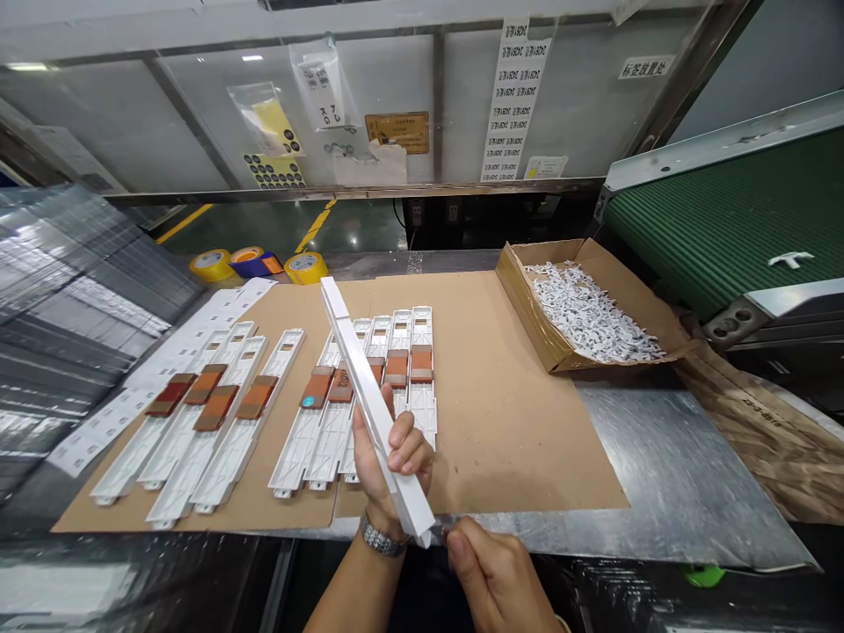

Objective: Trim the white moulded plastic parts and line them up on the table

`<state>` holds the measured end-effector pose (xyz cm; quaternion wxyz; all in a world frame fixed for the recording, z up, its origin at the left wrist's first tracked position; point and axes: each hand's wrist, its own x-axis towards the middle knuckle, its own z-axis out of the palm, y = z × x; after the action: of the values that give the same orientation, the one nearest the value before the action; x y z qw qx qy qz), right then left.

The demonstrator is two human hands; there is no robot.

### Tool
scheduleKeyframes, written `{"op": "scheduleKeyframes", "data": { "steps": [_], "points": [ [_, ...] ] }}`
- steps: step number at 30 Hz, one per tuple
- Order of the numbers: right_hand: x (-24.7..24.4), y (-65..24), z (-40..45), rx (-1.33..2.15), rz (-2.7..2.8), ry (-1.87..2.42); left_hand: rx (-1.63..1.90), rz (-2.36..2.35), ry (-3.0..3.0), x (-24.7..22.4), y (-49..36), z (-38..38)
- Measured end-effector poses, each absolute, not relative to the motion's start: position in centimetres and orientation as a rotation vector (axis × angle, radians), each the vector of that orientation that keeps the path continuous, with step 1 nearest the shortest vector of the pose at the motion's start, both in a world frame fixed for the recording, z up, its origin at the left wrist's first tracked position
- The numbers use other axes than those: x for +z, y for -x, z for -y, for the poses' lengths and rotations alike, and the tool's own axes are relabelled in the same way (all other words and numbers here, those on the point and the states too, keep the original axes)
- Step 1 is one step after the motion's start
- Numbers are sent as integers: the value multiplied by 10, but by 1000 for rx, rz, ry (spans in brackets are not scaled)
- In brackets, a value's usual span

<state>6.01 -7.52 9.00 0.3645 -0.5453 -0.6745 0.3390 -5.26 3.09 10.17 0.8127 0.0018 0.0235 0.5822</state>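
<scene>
My left hand [410,447] is closed around a long white plastic strip [361,374], held tilted above the table with its far end up and to the left. By the strip's near end, my right hand [496,571] is closed in a pinch. A small dark bit shows at its fingertips, too hidden to name. Beneath and beyond the strip lie several white plastic panels [422,400] side by side, with reddish-brown blocks [396,367] across them. Another group of such panels [228,470] lies to the left, also with brown blocks.
Brown cardboard [514,422] covers much of the metal table [686,475]. A cardboard box [527,308] of small white pieces stands at the right, near a green conveyor belt [731,211]. Tape rolls [307,268] sit at the back; label sheets [158,374] lie left.
</scene>
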Motion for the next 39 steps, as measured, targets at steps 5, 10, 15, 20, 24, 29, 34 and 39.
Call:
{"op": "scheduleKeyframes", "data": {
  "steps": [5, 10, 15, 20, 24, 29, 34, 39],
  "points": [
    [97, -63, 74, 970, 1748, 1430, 1252, -70, -10, 98, 52, -30],
    [95, -62, 81, 952, 1817, 1430, 1260, -140, -20, 97, 52, -33],
    [96, -68, 88, 1043, 1744, 1363, 1285, -290, -78, 107, 51, -38],
    [100, -84, 87, 936, 1400, 1389, 1309, -613, -104, 109, 53, -30],
    [96, -90, 86, 725, 1388, 1481, 1316, -794, -232, 103, 55, -21],
    [87, -87, 85, 430, 1479, 1584, 1404, -880, -389, 106, 53, -16],
    [81, -81, 84, 278, 1560, 1612, 1455, -908, -459, 111, 51, -15],
    [81, -79, 82, 183, 1610, 1659, 1435, -958, -489, 109, 53, -13]
  ]
}}
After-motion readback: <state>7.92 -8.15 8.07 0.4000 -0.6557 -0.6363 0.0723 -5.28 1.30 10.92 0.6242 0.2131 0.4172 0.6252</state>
